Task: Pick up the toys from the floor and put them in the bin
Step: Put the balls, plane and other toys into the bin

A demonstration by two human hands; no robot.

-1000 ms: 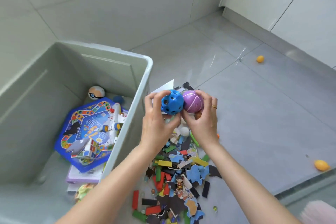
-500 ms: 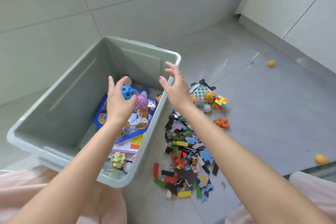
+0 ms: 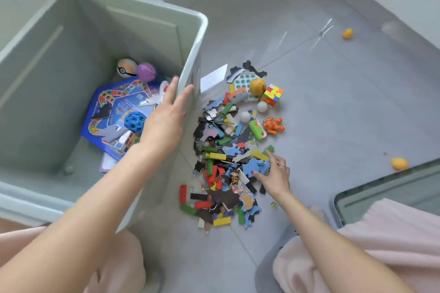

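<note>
Grey tiled floor (image 3: 333, 107) is carrying a toy pile (image 3: 228, 157) beside the bin (image 3: 195, 50). Left hand (image 3: 164, 121) is hovering open-gripped, empty, over the bin's rim. Right hand (image 3: 273, 173) is spreading its empty grip on puzzle pieces (image 3: 254, 166).

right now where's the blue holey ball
In the head view it is inside the grey bin, resting on the blue game board, just left of the left hand.
</note>
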